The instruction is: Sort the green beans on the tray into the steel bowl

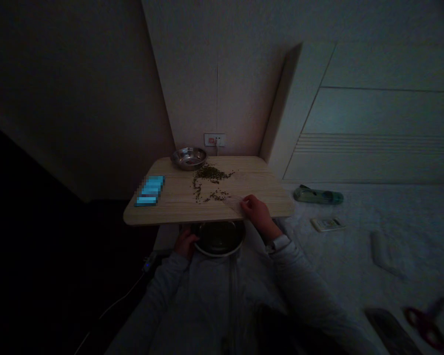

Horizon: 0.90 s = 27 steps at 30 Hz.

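My left hand (187, 242) is closed on the rim of a dark, round bowl (219, 238), which sits at my lap just below the front edge of the small wooden table (173, 204). Over the front right of the tabletop, my right hand (254, 209) pinches a thin, see-through piece of plastic (234, 201). Its far end touches or nearly touches a loose line of small green beans (216, 196). A denser heap of the same beans (210, 172) lies farther back, with a thin trail curving down its left side.
A shiny metal bowl (189, 158) stands at the table's back left, and a lit phone (150, 191) lies at the left. Behind is a wall socket (215, 140). On the bed are a green case (318, 195), a pale device (327, 224) and red-handled scissors (424, 325).
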Each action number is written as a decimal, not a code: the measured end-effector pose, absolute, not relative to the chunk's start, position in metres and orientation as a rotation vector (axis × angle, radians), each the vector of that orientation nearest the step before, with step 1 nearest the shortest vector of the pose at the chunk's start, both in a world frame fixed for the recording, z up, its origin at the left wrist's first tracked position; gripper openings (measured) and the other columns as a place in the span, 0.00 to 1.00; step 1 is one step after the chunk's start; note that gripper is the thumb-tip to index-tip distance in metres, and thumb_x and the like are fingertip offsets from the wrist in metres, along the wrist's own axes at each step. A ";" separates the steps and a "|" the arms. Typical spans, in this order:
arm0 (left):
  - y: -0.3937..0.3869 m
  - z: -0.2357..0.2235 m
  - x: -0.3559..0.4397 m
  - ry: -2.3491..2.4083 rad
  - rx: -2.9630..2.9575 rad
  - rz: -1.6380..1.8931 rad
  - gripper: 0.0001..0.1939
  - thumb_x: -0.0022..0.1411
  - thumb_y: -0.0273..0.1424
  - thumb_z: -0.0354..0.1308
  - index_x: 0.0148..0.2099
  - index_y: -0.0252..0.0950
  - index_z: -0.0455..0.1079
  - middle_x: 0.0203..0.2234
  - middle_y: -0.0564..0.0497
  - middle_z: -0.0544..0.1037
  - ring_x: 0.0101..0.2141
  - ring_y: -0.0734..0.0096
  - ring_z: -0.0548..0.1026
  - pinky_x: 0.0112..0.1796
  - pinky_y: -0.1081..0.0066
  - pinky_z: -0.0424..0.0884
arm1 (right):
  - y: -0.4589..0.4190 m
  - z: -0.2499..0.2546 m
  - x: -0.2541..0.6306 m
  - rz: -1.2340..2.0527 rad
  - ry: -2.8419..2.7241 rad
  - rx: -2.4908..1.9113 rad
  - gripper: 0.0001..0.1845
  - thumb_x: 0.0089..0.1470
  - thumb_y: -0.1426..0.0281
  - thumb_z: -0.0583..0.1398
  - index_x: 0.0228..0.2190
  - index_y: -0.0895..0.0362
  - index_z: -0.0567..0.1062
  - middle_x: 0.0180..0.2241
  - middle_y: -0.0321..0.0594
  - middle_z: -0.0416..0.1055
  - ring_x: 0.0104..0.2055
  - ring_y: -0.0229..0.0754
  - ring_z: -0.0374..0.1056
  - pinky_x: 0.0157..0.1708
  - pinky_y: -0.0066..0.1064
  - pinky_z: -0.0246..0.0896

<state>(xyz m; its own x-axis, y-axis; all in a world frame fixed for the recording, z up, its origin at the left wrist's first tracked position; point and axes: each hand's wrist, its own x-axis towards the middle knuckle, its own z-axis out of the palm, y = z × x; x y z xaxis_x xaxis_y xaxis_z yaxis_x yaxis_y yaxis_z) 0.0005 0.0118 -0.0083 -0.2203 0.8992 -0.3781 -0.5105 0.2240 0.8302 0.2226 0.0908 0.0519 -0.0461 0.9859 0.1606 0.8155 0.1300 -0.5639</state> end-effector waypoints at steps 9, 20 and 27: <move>0.013 -0.015 -0.001 1.176 0.431 1.383 0.11 0.26 0.23 0.59 0.21 0.34 0.71 0.16 0.54 0.75 0.22 0.71 0.71 0.27 0.71 0.65 | 0.097 0.049 0.234 0.397 -1.901 -1.758 0.10 0.55 0.65 0.55 0.36 0.57 0.72 0.26 0.38 0.72 0.27 0.37 0.66 0.25 0.26 0.49; 0.013 -0.018 -0.002 1.174 0.428 1.379 0.11 0.27 0.22 0.59 0.22 0.33 0.71 0.16 0.53 0.74 0.22 0.70 0.70 0.27 0.70 0.63 | 0.118 0.058 0.258 0.424 -1.915 -1.830 0.12 0.56 0.66 0.55 0.38 0.59 0.73 0.30 0.42 0.74 0.30 0.38 0.67 0.28 0.27 0.52; 0.013 -0.021 -0.004 1.171 0.448 1.371 0.09 0.29 0.22 0.59 0.21 0.34 0.70 0.16 0.55 0.74 0.22 0.70 0.70 0.27 0.71 0.63 | 0.159 0.062 0.263 0.395 -1.990 -1.782 0.11 0.56 0.68 0.55 0.38 0.60 0.73 0.34 0.44 0.74 0.33 0.39 0.68 0.31 0.27 0.55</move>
<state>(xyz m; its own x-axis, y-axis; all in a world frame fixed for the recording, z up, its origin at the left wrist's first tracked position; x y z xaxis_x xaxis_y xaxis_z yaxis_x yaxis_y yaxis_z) -0.0043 0.0132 -0.0213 -0.2079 0.9030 -0.3761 -0.5127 0.2268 0.8280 0.2632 0.1591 0.0616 -0.0751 0.9885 0.1311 0.8637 0.1302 -0.4868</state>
